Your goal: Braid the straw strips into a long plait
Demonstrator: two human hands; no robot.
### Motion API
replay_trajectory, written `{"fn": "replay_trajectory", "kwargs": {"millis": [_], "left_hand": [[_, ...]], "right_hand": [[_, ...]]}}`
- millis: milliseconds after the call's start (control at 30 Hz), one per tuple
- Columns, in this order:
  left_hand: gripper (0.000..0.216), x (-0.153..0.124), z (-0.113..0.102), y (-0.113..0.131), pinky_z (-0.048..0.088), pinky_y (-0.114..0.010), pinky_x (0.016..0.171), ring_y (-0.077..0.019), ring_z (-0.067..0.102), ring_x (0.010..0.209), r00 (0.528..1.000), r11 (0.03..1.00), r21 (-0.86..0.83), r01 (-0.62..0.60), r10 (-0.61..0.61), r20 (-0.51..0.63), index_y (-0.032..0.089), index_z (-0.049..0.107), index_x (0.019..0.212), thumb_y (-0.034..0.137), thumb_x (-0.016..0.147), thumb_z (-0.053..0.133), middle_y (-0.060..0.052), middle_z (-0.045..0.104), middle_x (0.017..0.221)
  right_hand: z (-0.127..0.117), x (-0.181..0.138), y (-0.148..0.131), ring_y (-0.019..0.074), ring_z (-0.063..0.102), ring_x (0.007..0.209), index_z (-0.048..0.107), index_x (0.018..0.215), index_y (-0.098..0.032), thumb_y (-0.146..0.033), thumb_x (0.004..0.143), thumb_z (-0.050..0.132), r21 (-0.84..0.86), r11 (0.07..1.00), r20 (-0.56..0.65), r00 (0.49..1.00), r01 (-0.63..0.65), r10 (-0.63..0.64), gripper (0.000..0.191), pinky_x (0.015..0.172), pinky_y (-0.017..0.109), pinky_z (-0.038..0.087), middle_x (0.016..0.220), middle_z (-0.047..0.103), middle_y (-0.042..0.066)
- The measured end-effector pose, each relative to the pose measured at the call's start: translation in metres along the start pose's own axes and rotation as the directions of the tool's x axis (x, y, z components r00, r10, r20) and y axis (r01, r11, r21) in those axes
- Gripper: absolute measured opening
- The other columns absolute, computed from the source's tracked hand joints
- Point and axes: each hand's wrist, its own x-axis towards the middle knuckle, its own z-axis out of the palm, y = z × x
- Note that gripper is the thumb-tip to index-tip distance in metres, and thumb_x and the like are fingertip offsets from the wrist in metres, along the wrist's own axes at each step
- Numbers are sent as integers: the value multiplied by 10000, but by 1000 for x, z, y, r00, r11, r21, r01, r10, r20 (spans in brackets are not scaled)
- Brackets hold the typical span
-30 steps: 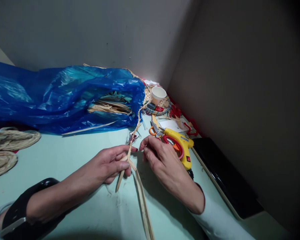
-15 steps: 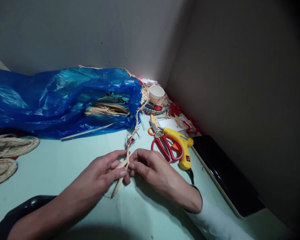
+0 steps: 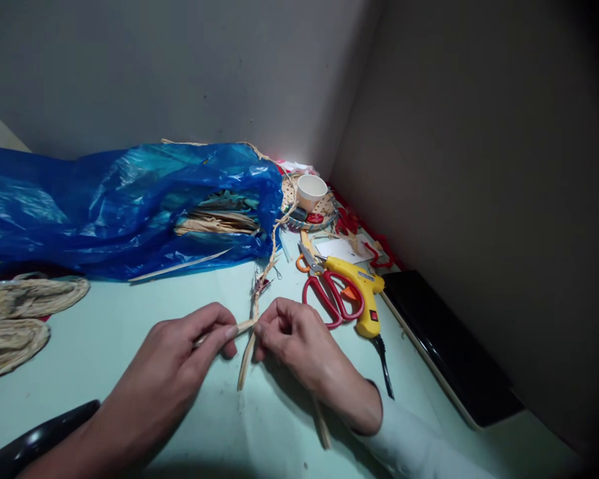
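A braid of pale straw strips (image 3: 262,279) runs from the blue plastic bag (image 3: 114,206) down to both hands on the pale green table (image 3: 130,313). My left hand (image 3: 190,346) pinches one loose strip (image 3: 243,325) between thumb and fingers. My right hand (image 3: 292,336) is closed on another strip right beside it; that strip's tail (image 3: 322,426) shows under my wrist. A third strip end (image 3: 244,366) hangs down between the hands.
Red-handled scissors (image 3: 332,299) and a yellow glue gun (image 3: 359,293) lie right of my hands. A white cup (image 3: 311,191) sits on a woven tray (image 3: 324,213) in the corner. A black slab (image 3: 444,346) lies along the right wall. Woven straw pieces (image 3: 24,313) are at the left edge.
Both hands came together at the braid's end. The strips that trailed toward me were folded across: one is now held crosswise by the left hand, another passes under the right wrist.
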Motion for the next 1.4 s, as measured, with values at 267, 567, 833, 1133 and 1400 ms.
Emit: {"fn": "replay_trajectory", "kwargs": {"millis": [267, 567, 833, 1133, 1400], "left_hand": [[190, -12, 39, 3, 505, -321, 507, -204, 620, 497, 594, 466, 714, -522, 800, -89, 17, 651, 1023, 17, 904, 502, -75, 706, 624], [156, -16, 25, 3, 513, -338, 648, -224, 631, 716, 765, 735, 423, -530, 629, -136, 148, 637, 1014, 263, 993, 533, -69, 704, 809], [263, 21, 15, 6, 391, -259, 533, -120, 487, 551, 956, 776, -570, 270, -145, 255, 195, 573, 1033, 410, 885, 605, 33, 616, 721], [289, 18, 23, 6, 235, -249, 474, -91, 318, 482, 955, 845, -445, 297, -250, 162, 187, 583, 750, 471, 764, 636, 95, 435, 542], [273, 18, 25, 13, 294, -263, 519, -126, 381, 550, 946, 859, -400, 320, -312, 87, 210, 541, 607, 451, 676, 647, 72, 455, 545]], "right_hand": [[3, 0, 1, 104, 529, 521, 597, 736, -156, -133, 851, 574, 254, 967, 33, 999, -10, 2, 120, 541, 216, 400, 583, 612, -13], [-5, -2, -2, 74, 452, 508, 610, 763, -145, -120, 819, 637, 343, 936, 88, 995, -78, 50, 67, 504, 197, 317, 637, 663, -5], [-7, -5, 1, 121, 576, 592, 626, 835, -146, -136, 897, 574, 267, 963, 97, 995, -26, 0, 81, 560, 216, 365, 682, 709, 32], [-8, -16, -10, 173, 642, 691, 686, 867, -149, -133, 941, 565, -466, 875, 0, 989, 131, -148, 142, 625, 269, 359, 792, 759, 67], [6, -37, -3, 185, 524, 574, 592, 847, -187, -165, 976, 501, -800, 529, 6, 886, 283, -464, 159, 551, 329, 253, 696, 639, 30]]}}
